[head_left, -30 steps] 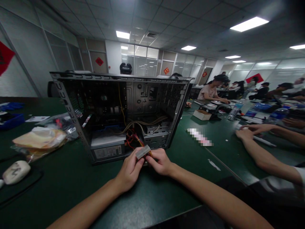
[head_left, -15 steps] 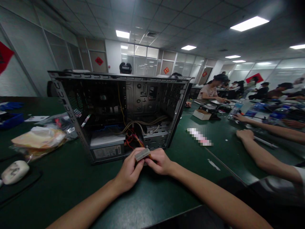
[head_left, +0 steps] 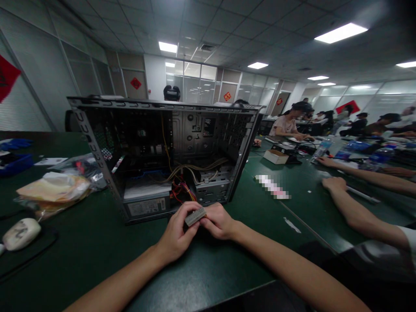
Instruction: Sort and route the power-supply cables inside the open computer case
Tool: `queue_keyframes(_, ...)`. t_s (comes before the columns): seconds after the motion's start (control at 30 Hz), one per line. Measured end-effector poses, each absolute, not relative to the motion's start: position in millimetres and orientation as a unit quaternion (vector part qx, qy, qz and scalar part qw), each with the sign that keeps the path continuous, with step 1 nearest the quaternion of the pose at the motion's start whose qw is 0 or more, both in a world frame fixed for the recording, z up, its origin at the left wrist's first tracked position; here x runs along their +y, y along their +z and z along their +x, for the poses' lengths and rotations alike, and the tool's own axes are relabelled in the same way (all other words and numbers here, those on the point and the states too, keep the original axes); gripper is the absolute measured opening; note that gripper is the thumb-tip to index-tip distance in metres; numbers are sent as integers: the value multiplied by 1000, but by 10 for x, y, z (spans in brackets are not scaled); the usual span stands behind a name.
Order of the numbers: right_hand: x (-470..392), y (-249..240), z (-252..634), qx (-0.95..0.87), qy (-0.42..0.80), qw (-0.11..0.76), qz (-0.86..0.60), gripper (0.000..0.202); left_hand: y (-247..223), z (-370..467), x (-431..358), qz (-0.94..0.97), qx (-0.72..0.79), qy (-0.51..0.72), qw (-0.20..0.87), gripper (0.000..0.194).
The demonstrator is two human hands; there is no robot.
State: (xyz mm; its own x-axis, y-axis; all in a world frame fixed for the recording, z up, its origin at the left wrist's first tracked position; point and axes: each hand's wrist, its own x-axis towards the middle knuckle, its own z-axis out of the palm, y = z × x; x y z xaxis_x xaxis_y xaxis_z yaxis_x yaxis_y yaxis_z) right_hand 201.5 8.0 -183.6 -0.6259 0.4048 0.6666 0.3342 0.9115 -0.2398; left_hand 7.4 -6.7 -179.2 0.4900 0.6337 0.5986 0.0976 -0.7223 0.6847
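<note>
A pale multi-pin connector [head_left: 195, 216] is pinched between my two hands, just in front of an open black computer case [head_left: 167, 105]. My left hand [head_left: 177, 232] has its fingers closed round the connector's left side. On the other side my right hand [head_left: 219, 221] is closed at the connector's right end, where coloured wires show. Inside the case, red and yellow wires [head_left: 183, 190] run down toward my hands. The power supply [head_left: 146, 208], with a label on its side, sits at the lower left of the case. Beige cables [head_left: 191, 167] cross its middle.
The case stands on a green table [head_left: 107, 260]. To the left lie plastic bags [head_left: 53, 190], a white mouse-like object [head_left: 22, 234] and a blue tray [head_left: 17, 165]. Rightward are a small open box [head_left: 276, 157], bottles [head_left: 323, 147] and another person's arms [head_left: 364, 212].
The connector has turned slightly between my fingers, showing more of its pin face. Both hands stay nearly in place, closed on it.
</note>
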Motion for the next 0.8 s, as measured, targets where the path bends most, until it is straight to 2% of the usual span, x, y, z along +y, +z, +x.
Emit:
queue_keyframes(0.17, 76, -1820, 2012, -924, 53, 336, -173, 52, -1803, 74, -72, 827, 222, 447, 260, 32)
queue_keyframes(0.33, 68, -1849, 2009, -939, 68, 296, -160, 75, -1794, 74, -89, 843, 196, 433, 251, 35)
queue_keyframes(0.47, 68, -1876, 2006, -944, 94, 273, -160, 84, -1800, 67, -82, 853, 192, 412, 257, 35)
queue_keyframes(0.67, 47, -1886, 1968, -939, 152, 275, -137, 83, -1822, 59, -72, 850, 172, 404, 291, 35)
queue_keyframes(0.8, 16, -1889, 1927, -944, 162, 247, -149, 56, -1842, 43, -58, 850, 185, 393, 296, 44)
